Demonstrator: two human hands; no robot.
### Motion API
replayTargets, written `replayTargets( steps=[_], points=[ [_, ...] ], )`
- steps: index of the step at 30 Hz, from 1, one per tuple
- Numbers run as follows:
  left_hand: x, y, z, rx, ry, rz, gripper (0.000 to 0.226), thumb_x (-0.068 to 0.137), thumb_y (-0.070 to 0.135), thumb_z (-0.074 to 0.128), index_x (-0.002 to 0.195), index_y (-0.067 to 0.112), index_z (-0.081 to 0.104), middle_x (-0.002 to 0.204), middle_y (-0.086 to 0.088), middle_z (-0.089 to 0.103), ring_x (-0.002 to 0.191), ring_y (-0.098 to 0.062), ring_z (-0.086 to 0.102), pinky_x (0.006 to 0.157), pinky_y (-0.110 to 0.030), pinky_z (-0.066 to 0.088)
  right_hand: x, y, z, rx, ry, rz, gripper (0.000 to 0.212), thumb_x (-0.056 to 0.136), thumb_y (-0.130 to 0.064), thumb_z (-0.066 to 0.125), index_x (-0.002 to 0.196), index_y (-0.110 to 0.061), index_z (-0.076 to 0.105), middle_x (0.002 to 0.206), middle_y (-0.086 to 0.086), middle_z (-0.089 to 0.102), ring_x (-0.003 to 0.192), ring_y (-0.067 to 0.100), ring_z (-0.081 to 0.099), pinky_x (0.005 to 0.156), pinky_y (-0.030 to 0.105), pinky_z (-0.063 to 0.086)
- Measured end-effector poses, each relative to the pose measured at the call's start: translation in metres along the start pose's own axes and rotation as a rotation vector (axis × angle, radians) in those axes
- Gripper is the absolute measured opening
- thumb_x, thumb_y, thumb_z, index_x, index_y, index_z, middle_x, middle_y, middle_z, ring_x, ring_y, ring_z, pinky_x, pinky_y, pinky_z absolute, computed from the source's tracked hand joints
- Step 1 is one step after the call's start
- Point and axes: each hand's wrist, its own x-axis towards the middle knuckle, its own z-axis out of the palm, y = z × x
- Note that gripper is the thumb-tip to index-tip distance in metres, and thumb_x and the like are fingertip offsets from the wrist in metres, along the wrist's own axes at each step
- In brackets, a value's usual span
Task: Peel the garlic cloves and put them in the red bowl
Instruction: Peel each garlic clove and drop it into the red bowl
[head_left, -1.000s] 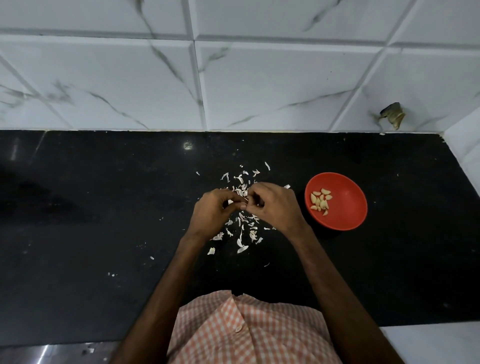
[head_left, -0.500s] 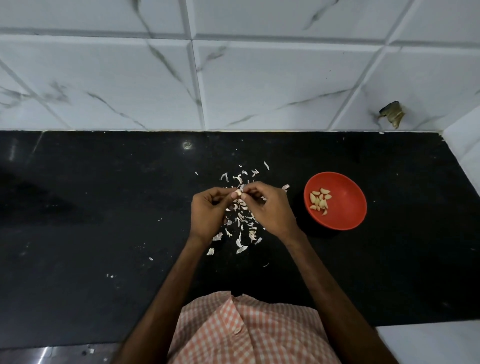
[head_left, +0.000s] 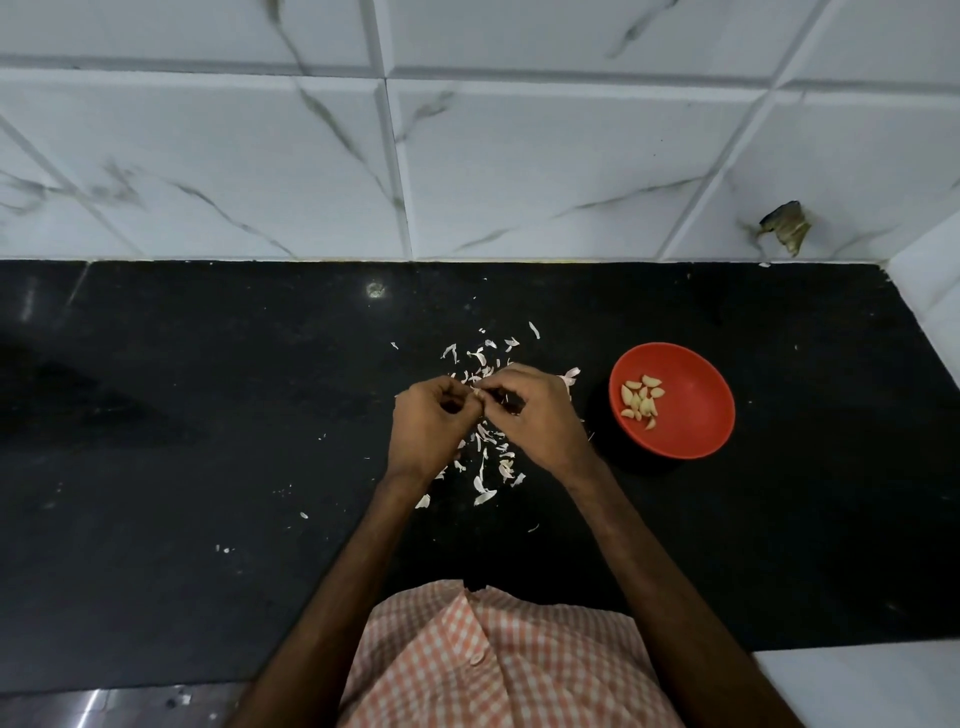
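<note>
My left hand (head_left: 428, 428) and my right hand (head_left: 540, 421) meet above the black counter, fingertips together. Between them they pinch a small pale garlic clove (head_left: 477, 393), mostly hidden by the fingers. Loose white garlic skins (head_left: 485, 470) lie scattered under and around both hands. The red bowl (head_left: 691, 415) stands to the right of my right hand, a short gap away. Several peeled cloves (head_left: 642, 400) lie in its left half.
The black counter (head_left: 208, 441) stretches left and right, with a white tiled wall (head_left: 467, 156) behind it. A white side wall (head_left: 935, 312) closes the right end. A checked shirt (head_left: 493, 665) fills the bottom middle.
Both hands have risen slightly toward the far side of the skin pile, and the fingertips have drawn closer together around the clove. The bowl has not moved.
</note>
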Motion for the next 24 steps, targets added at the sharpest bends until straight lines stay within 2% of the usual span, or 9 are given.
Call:
replayTargets(
  steps=[3,11,16,20,24],
  points=[
    [0.0011,-0.0019,-0.0002,0.018,0.013,0.002,0.008,0.09,0.019,0.071,0.085,0.013,0.073,0.072,-0.001,0.072,0.048,-0.005,0.06,0.039,-0.027,0.049,0.0005,-0.0009,0.0003,0.024,0.02,0.0,0.016,0.086,-0.003,0.075,0.102,-0.004,0.078,0.095,0.002,0.075,0.086,0.007,0.07,0.08,0.014,0.054],
    [0.0031,0.001,-0.0017,0.017,-0.004,-0.013,0.008,0.089,0.016,0.072,0.085,0.011,0.076,0.071,0.0,0.073,0.047,-0.003,0.061,0.04,-0.028,0.051,0.0004,0.001,0.0013,0.139,0.021,0.101,0.014,0.085,-0.005,0.078,0.098,-0.007,0.08,0.091,-0.002,0.076,0.081,0.007,0.071,0.076,0.017,0.055],
    [0.0028,0.0039,-0.0036,-0.007,-0.01,-0.028,0.01,0.089,0.019,0.075,0.085,0.01,0.077,0.07,0.001,0.074,0.054,-0.01,0.068,0.04,-0.03,0.052,-0.0008,0.0004,0.0034,0.245,0.021,0.178,0.013,0.086,-0.005,0.076,0.098,-0.01,0.08,0.09,-0.005,0.077,0.084,0.013,0.073,0.079,0.031,0.06],
    [0.0027,0.0024,-0.0023,-0.07,-0.014,-0.057,0.013,0.092,0.023,0.072,0.088,0.012,0.073,0.078,-0.003,0.076,0.062,-0.02,0.072,0.038,-0.025,0.047,-0.0011,0.0002,0.0021,0.453,-0.001,0.319,0.012,0.091,-0.005,0.072,0.098,-0.013,0.077,0.092,0.003,0.078,0.084,0.021,0.076,0.078,0.041,0.063],
    [0.0024,-0.0025,-0.0009,-0.244,-0.069,-0.063,0.013,0.101,0.019,0.061,0.105,0.011,0.07,0.089,-0.006,0.076,0.066,-0.022,0.068,0.037,-0.024,0.046,-0.0021,-0.0014,0.0055,0.554,0.124,0.41,0.011,0.093,0.0,0.069,0.098,-0.009,0.075,0.092,0.007,0.077,0.083,0.021,0.076,0.072,0.031,0.063]
  ],
)
